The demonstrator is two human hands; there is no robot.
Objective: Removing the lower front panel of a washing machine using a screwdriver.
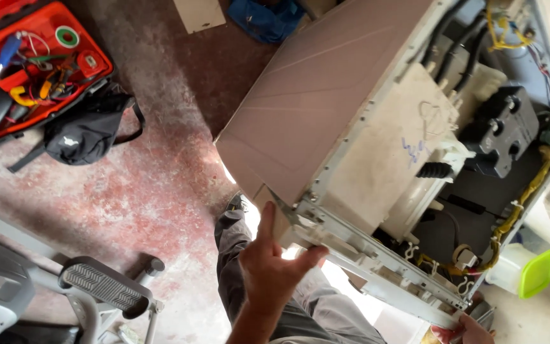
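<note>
Both hands grip the washer (326, 108): left hand (272, 267) closed on its near metal corner, thumb over the edge; right hand (469, 330), mostly out of frame, on the lower rail, grip unclear. Tilted above the red floor (141, 185), the washer shows a beige side panel, its open top baring black hoses, yellow wiring and a white tub.

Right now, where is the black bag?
In the head view, the black bag lies on the reddish floor at upper left, just below the open red toolbox and above the grey pedal.
</note>
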